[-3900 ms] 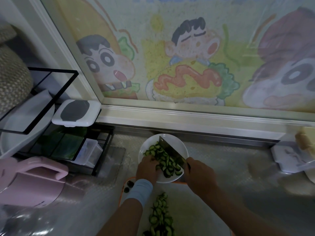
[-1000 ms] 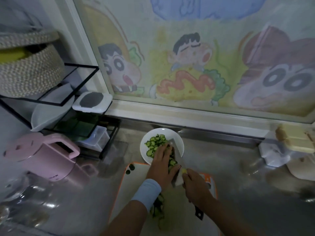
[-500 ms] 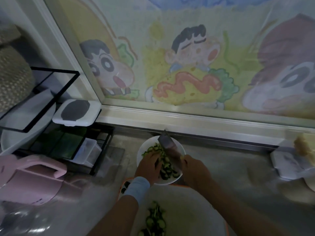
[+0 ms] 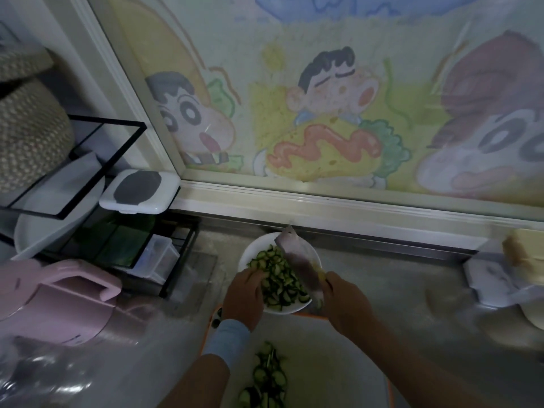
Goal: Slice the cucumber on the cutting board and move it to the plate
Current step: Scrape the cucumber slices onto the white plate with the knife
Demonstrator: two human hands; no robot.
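Kettle [image 4: 56, 301] beside rack [image 4: 181, 257], right hand [image 4: 344, 301] gripping knife [image 4: 297, 260], left hand [image 4: 244, 293] (grip unclear) at plate [image 4: 259, 242].

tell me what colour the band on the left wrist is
Light blue; the wristband shows best in the head view.

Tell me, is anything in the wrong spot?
Two stray cucumber slices sit at the far left corner of the cutting board, apart from the pile and not yet on the plate.
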